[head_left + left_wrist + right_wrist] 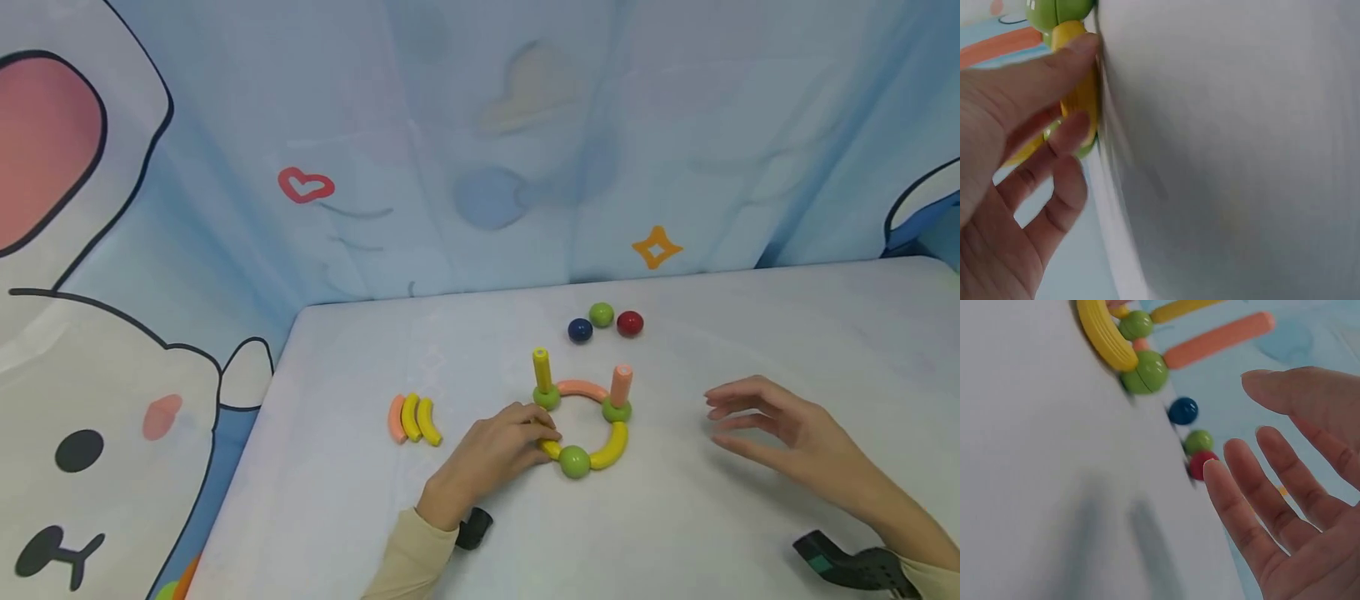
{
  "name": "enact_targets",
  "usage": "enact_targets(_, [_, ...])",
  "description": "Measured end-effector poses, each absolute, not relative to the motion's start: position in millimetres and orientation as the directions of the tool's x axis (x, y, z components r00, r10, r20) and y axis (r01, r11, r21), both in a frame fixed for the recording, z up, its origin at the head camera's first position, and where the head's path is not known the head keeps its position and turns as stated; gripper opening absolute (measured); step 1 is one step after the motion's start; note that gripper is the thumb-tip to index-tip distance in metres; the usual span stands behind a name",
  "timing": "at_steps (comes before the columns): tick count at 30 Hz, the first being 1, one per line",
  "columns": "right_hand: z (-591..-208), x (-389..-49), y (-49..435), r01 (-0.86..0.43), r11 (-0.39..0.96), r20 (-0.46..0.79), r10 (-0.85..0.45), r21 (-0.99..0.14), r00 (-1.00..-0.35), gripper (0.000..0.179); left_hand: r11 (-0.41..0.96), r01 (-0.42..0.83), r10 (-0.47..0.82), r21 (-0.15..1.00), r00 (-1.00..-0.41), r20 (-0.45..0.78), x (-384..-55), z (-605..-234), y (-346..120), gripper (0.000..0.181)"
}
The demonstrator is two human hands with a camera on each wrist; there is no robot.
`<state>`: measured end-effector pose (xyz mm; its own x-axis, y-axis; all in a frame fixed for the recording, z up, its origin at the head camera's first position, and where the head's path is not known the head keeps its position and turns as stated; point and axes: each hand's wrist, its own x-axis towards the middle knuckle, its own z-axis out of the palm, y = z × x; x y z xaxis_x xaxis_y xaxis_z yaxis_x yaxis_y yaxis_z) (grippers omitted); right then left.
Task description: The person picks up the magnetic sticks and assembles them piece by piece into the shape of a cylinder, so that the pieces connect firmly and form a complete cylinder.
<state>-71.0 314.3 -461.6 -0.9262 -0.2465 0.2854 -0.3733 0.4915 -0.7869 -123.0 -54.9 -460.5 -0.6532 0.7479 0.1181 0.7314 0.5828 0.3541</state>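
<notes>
A ring of toy pieces lies on the white table, with curved yellow and orange rods joined by green balls. My left hand (498, 446) pinches the curved yellow rod (1083, 97) on the ring's left side, partly hiding it in the head view. A green ball (575, 462) sits at the ring's front, between that rod and another curved yellow rod (611, 447). From the two rear green balls rise a straight yellow rod (542, 369) and a straight orange rod (621, 385). Off to the right, my right hand (795, 442) hovers over the table with relaxed, spread fingers, holding nothing.
Behind the ring lie a dark blue ball (580, 330), a loose green ball (602, 314) and a red ball (630, 323). Left of my left hand are a curved orange rod (396, 418) and two curved yellow rods (419, 417). A printed curtain (450, 125) hangs along the table's back edge.
</notes>
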Motion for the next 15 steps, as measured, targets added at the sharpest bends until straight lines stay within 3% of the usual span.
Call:
enact_targets(6, [-465.6,-60.3,363.9,-0.31,0.65,0.226,-0.212,-0.693,-0.951,0.052,0.618,0.718,0.716,0.321,-0.682,0.149,-121.8,-463.0,-51.9,0.023])
enact_targets(11, [-473.2,-57.8,410.6,-0.098,0.825,-0.06,-0.158,-0.556,-0.986,0.051,0.634,0.682,0.68,0.365,-0.717,0.157,-121.1,-465.5,-51.2,0.021])
enact_targets(15, [-486.6,-50.7,431.4,-0.105,0.894,-0.137,-0.181,-0.435,-0.974,0.056,0.622,0.658,0.674,0.425,-0.726,0.139,-121.6,-466.5,-52.7,0.021])
